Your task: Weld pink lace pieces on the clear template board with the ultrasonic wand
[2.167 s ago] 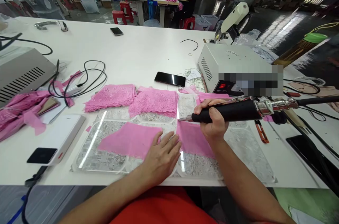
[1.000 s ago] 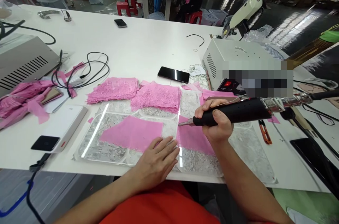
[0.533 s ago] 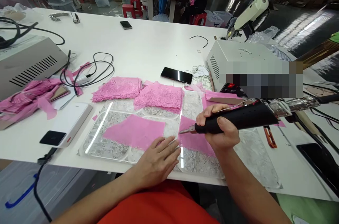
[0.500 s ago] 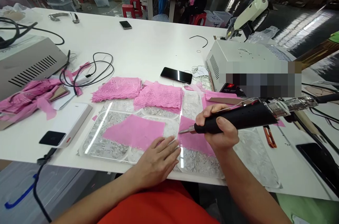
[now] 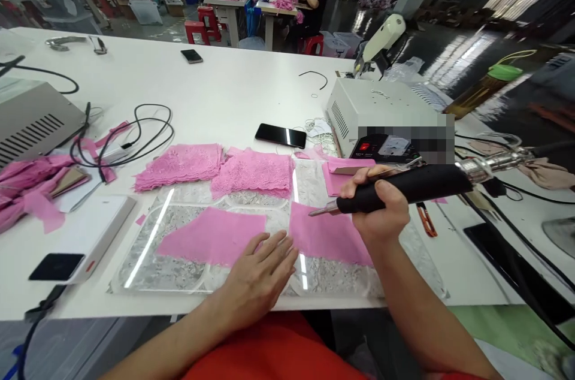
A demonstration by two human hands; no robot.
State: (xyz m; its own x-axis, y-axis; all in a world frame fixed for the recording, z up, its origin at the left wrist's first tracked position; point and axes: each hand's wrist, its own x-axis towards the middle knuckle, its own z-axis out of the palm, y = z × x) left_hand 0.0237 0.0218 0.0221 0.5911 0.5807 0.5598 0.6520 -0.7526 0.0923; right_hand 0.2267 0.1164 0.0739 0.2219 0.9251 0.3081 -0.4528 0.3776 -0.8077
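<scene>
My right hand (image 5: 381, 209) is wrapped round a black corded handheld tool (image 5: 408, 189) with a slim pointed metal tip, which looks like an ultrasonic cutter. The tip is over the right pink fabric piece (image 5: 330, 239), near its upper left; whether it touches the cloth I cannot tell. My left hand (image 5: 263, 275) lies flat with fingers stretched, over the gap between that piece and the left pink fabric piece (image 5: 213, 236), covering the latter's right corner. Both pieces rest on a clear-covered, marble-patterned mat (image 5: 157, 272). Behind them lie two stacks of pink lace (image 5: 179, 167), (image 5: 254, 172).
A grey control box (image 5: 377, 104) stands at the back right, a second grey box (image 5: 38, 119) at the left. Phones, one of them (image 5: 281, 135) behind the lace, and black cables (image 5: 144, 128) lie about. An orange cutter knife (image 5: 426, 220) is right of my right hand. Another person sits beyond the table.
The tool's tip has moved right, from the left edge of the right fabric piece to over its cloth. My left hand stays flat in about the same place. The head view has shifted.
</scene>
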